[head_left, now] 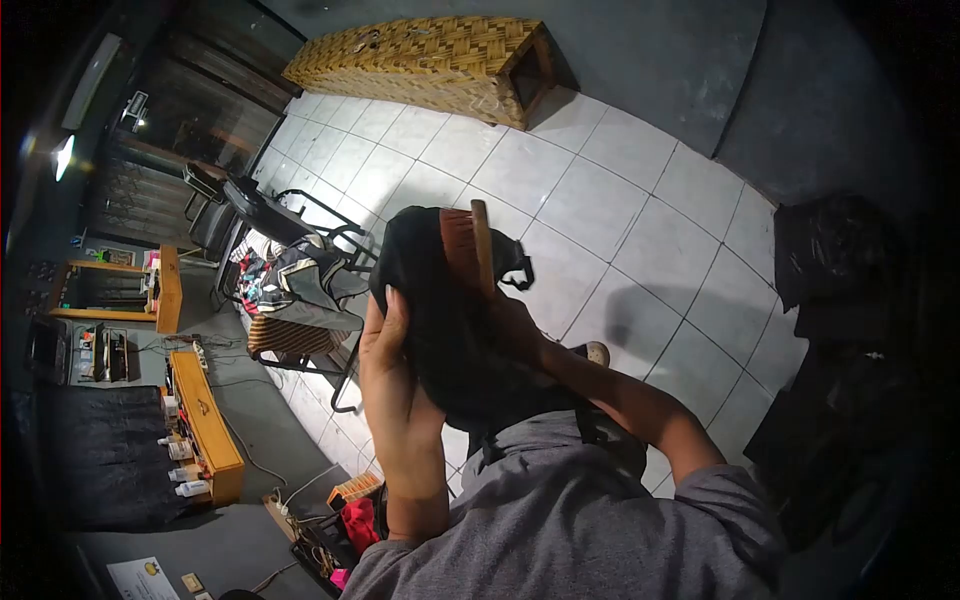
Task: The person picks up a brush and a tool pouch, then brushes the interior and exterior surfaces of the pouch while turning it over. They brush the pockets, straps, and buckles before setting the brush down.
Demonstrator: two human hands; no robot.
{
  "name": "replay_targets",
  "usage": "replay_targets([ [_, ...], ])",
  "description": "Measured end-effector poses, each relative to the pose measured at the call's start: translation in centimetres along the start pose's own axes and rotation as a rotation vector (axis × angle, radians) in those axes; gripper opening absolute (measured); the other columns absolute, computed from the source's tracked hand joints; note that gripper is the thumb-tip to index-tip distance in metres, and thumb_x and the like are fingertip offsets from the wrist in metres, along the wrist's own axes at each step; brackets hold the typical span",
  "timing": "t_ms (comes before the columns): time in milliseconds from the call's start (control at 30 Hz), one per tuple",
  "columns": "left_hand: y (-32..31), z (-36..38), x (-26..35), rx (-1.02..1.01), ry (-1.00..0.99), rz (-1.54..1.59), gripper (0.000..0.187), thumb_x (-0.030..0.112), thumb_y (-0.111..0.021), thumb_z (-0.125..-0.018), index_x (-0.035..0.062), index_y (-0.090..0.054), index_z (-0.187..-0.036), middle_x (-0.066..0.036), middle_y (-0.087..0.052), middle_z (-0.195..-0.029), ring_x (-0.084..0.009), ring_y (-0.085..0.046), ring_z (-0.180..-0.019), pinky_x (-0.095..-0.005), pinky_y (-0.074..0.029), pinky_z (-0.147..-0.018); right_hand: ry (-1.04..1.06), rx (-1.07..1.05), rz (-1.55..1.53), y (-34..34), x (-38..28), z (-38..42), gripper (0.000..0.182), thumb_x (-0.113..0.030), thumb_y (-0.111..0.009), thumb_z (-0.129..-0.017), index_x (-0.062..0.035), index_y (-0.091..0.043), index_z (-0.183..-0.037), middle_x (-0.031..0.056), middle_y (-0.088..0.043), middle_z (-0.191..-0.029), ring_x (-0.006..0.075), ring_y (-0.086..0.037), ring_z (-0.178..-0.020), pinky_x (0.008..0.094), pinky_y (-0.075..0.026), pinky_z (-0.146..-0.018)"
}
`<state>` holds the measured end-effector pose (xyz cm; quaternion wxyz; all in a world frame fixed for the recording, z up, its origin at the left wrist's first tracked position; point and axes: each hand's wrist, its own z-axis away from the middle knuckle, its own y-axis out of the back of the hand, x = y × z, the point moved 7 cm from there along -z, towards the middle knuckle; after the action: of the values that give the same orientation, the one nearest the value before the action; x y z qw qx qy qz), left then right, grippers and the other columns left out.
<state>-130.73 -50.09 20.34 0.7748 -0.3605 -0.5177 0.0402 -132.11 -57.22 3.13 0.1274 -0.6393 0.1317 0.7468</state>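
Your left hand (395, 350) grips the left side of the soft black fabric bag (450, 330), held up near your chest, and your right hand (520, 335) presses its right side (fingers hidden, so I cannot tell its grip). A brown wooden-handled brush (468, 245) stands out of the top, seemingly only partly in; the black strap (520, 270) hangs loose.

The person's left hand (392, 345) is raised at the centre of the frame, palm turned inward, fingers together and pointing up, pressed flat against what it holds. Its forearm runs straight down to the lower middle of the frame, bare to the elbow. The right hand (515, 320) sits just right of centre, mostly hidden, gripping from the other side. The right forearm slants down to the lower right, bent at the elbow, meeting a grey sleeve.
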Motion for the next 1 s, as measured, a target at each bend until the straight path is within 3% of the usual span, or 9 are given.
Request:
replay_targets([
  [200,-1.1,0.9,1.4,-0.140,0.041,0.094,0.033,0.010,-0.046,-0.091,0.0002,-0.044,-0.123,-0.013,-0.054,-0.119,-0.0208,-0.056,-0.105,-0.0334,-0.045,-0.093,0.151,0.032,-0.104,0.2,15.2,-0.4,0.027,-0.023,-0.053,-0.086,-0.0068,-0.058,-0.107,0.0184,-0.062,-0.094,0.0232,-0.061,-0.088,0.0344,-0.049,-0.071],
  [500,0.6,-0.8,2.8,0.010,0.017,0.100,0.023,0.009,-0.051,-0.089,0.0011,-0.054,-0.110,-0.014,-0.058,-0.111,-0.0201,-0.060,-0.099,-0.0318,-0.049,-0.087,-0.154,-0.643,0.809,0.4,22.8,3.7,0.027,-0.021,-0.056,-0.081,-0.0053,-0.058,-0.103,0.0217,-0.060,-0.096,0.0281,-0.062,-0.084,0.0383,-0.049,-0.067],
  [567,1.3,-1.0,2.7,0.041,-0.001,0.056,0.024,0.009,-0.051,-0.089,0.0010,-0.053,-0.111,-0.014,-0.058,-0.111,-0.0200,-0.059,-0.100,-0.0315,-0.048,-0.088,-0.257,-0.516,0.684,0.8,18.6,3.9,0.032,-0.017,-0.060,-0.076,-0.0028,-0.056,-0.105,0.0214,-0.058,-0.098,0.0307,-0.062,-0.079,0.0409,-0.049,-0.061],
  [667,1.1,-1.3,2.0,0.048,-0.006,0.027,0.027,0.010,-0.051,-0.089,0.0006,-0.051,-0.114,-0.013,-0.058,-0.112,-0.0199,-0.058,-0.101,-0.0311,-0.047,-0.089,0.137,-0.266,0.693,0.7,11.5,3.6,0.035,-0.018,-0.060,-0.077,0.0006,-0.051,-0.106,0.0210,-0.056,-0.098,0.0348,-0.060,-0.076,0.0412,-0.048,-0.060],
  [733,0.9,-1.1,1.3,0.062,0.016,-0.008,0.031,0.010,-0.050,-0.090,0.0001,-0.047,-0.119,-0.012,-0.056,-0.115,-0.0196,-0.056,-0.104,-0.0316,-0.045,-0.091,0.623,0.128,0.252,1.2,7.8,3.9,0.033,-0.018,-0.059,-0.079,0.0015,-0.049,-0.104,0.0198,-0.055,-0.093,0.0357,-0.058,-0.071,0.0399,-0.048,-0.062],
  [867,-0.1,-0.5,0.1,-0.039,0.107,0.046,0.033,0.007,-0.048,-0.090,-0.0001,-0.045,-0.122,-0.013,-0.054,-0.118,-0.0189,-0.055,-0.107,-0.0319,-0.044,-0.093,0.600,0.389,0.233,2.1,6.2,-0.2,0.025,-0.014,-0.056,-0.082,0.0018,-0.049,-0.101,0.0187,-0.056,-0.086,0.0356,-0.057,-0.068,0.0377,-0.048,-0.061],
  [933,-1.2,0.3,0.4,-0.096,0.111,0.056,0.034,0.008,-0.047,-0.090,-0.0003,-0.044,-0.123,-0.013,-0.053,-0.120,-0.0196,-0.054,-0.108,-0.0317,-0.043,-0.094,-0.105,0.222,-0.922,1.4,13.3,-3.2,0.023,-0.012,-0.054,-0.084,0.0015,-0.049,-0.102,0.0170,-0.056,-0.077,0.0365,-0.056,-0.067,0.0387,-0.048,-0.058],
  [967,-2.1,0.7,0.6,-0.152,0.116,0.066,0.035,0.008,-0.047,-0.090,-0.0006,-0.043,-0.124,-0.013,-0.053,-0.121,-0.0204,-0.054,-0.108,-0.0315,-0.043,-0.094,-0.102,0.220,-0.920,1.7,15.6,-3.7,0.023,-0.012,-0.054,-0.084,0.0015,-0.049,-0.102,0.0170,-0.056,-0.077,0.0365,-0.056,-0.067,0.0387,-0.048,-0.058],
  [1000,-2.3,1.0,0.8,-0.123,0.105,0.065,0.037,0.008,-0.046,-0.090,-0.0016,-0.042,-0.125,-0.014,-0.052,-0.122,-0.0210,-0.053,-0.110,-0.0327,-0.042,-0.096,0.124,0.307,-0.332,3.6,17.1,-3.8,0.022,-0.010,-0.047,-0.088,0.0020,-0.050,-0.105,0.0165,-0.058,-0.090,0.0297,-0.059,-0.075,0.0354,-0.049,-0.064],
])
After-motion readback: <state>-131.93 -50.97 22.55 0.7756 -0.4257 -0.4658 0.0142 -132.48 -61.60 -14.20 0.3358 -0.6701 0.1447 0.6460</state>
